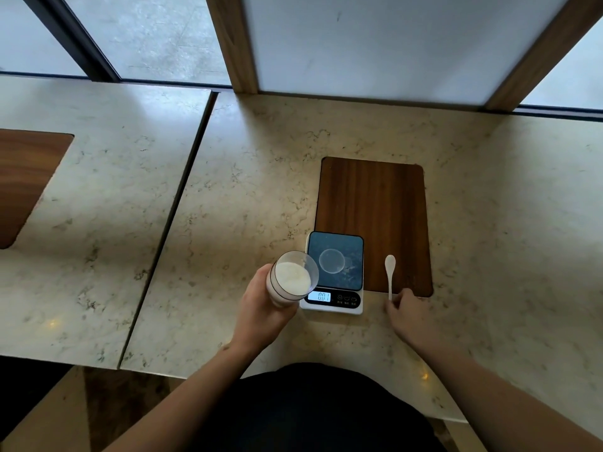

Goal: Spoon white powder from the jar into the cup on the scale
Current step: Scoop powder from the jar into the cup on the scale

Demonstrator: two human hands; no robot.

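My left hand [261, 309] grips a clear jar [292, 278] of white powder, lidless and tilted with its mouth toward the scale. The small white scale [332, 306] has a dark platform and a lit display. A clear, empty-looking cup [331, 261] stands on the platform, just right of the jar's rim. A white spoon [389, 269] lies flat to the right of the scale, bowl pointing away from me. My right hand [408, 314] pinches the near end of its handle with thumb and forefinger.
The scale and spoon rest partly on a dark wooden inlay [375, 207] set in the marble counter [248, 197]. A seam [176, 203] splits the counter to the left. A wood-framed panel [375, 44] and windows stand along the back edge.
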